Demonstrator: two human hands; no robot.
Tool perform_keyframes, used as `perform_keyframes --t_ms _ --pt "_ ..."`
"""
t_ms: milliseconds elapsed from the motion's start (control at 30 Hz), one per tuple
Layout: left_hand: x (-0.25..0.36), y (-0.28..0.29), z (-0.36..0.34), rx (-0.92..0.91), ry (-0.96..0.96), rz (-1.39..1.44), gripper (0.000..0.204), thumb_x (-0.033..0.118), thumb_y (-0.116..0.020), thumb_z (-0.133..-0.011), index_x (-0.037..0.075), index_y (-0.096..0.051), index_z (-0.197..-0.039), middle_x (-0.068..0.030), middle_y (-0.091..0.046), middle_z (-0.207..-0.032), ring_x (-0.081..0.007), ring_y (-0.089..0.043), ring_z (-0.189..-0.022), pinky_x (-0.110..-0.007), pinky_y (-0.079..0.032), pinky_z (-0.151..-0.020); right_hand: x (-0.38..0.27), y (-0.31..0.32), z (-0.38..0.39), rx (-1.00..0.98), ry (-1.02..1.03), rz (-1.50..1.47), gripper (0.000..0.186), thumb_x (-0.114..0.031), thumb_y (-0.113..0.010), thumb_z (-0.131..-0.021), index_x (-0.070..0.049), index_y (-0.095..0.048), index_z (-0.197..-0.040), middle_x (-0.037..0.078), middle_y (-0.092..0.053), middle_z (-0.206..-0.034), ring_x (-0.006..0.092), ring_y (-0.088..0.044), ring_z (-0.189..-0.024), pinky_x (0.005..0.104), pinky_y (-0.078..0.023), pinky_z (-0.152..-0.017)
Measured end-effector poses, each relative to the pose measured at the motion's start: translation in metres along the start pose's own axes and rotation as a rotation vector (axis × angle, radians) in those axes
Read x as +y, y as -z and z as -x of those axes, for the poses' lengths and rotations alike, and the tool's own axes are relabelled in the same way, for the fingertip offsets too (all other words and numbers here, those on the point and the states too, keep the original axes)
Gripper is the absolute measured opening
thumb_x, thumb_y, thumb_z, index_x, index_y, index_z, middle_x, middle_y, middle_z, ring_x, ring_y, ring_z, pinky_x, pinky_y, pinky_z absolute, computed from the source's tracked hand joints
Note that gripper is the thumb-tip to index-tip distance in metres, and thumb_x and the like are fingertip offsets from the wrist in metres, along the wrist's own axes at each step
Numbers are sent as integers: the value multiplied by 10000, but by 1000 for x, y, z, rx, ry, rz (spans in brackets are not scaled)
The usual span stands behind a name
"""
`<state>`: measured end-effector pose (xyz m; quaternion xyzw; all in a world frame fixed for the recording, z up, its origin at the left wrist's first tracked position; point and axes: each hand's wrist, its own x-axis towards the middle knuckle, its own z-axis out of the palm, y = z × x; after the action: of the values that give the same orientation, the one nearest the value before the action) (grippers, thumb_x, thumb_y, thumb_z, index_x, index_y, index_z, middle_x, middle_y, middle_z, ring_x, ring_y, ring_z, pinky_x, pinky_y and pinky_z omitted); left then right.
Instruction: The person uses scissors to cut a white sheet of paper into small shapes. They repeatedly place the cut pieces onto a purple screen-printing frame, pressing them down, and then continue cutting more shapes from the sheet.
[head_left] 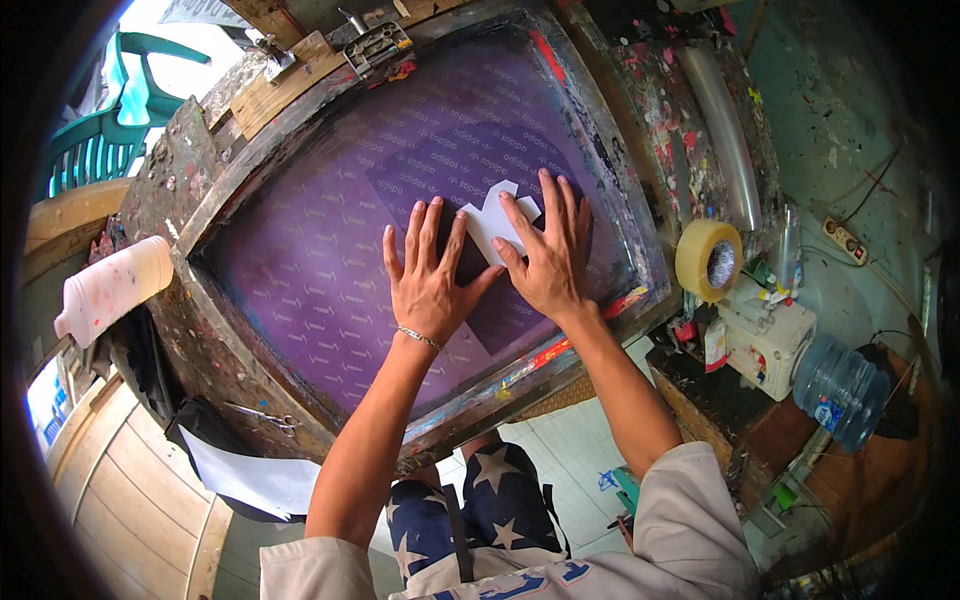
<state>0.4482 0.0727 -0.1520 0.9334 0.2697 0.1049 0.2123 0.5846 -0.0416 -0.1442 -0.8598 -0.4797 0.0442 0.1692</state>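
A wooden-framed printing screen [250, 180] lies in front of me, its purple mesh [300, 265] covered with rows of small pale repeated marks. A darker rectangle shows in the right half of the mesh. Palm down, my left hand [430, 280] rests on that area with its fingers spread and its thumb pointing right. My right hand [550, 262] lies flat, fingers apart, partly over a small cut piece of white paper [488, 228]. Its thumb and index finger press on the paper, and the left fingers lie close to the paper's left edge. Part of the paper is hidden under the right hand.
A pinkish-white plastic bottle [118, 288] lies left of the frame. Scissors [272, 416] and a white sheet [250, 478] are at the lower left. On the right are a tape roll [690, 260], a clear tube [722, 135] and a blue water bottle [845, 390]. A metal hinge [378, 48] sits at the far edge.
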Motion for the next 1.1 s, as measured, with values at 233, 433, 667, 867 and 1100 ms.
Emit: perform_keyframes --t_ms 233,433,667,867,1100 --pt "0 0 0 -2 2 8 795 542 -745 -724 178 -481 -1380 -103 -361 -1497 -253 -288 -1417 -484 -75 -1166 0 -6 2 16 -18 12 514 -454 -531 -917 -222 -516 -1375 242 -307 -1471 455 -298 -1332 682 -201 -1050" --pt "-1 0 0 -1 4 11 791 538 -746 -725 179 -483 -1379 -106 -363 -1495 -257 -290 -1415 -486 -77 -1165 0 -7 2 30 -23 18 523 -462 -533 -911 -225 -513 -1376 239 -316 -1467 447 -311 -1325 676 -212 -1046" --pt "1 1 -1 7 9 25 782 527 -747 -727 174 -489 -1375 -106 -378 -1486 -261 -307 -1407 -487 -83 -1163 0 -8 3 34 -18 49 529 -462 -541 -900 -232 -511 -1377 232 -328 -1463 437 -325 -1319 666 -221 -1045" --pt "2 3 -2 -1 10 5 782 526 -748 -725 165 -497 -1372 -103 -384 -1483 -261 -319 -1400 -480 -89 -1163 -1 -6 2 34 -31 49 532 -460 -547 -893 -244 -510 -1378 220 -334 -1464 430 -327 -1319 658 -219 -1052" --pt "3 4 -2 -6 4 -12 792 541 -739 -726 160 -497 -1376 -97 -376 -1488 -260 -305 -1406 -476 -88 -1164 2 9 4 154 -65 -184 470 -241 -577 -885 -101 -530 -1331 215 -391 -1420 411 -395 -1287 579 -295 -1059"
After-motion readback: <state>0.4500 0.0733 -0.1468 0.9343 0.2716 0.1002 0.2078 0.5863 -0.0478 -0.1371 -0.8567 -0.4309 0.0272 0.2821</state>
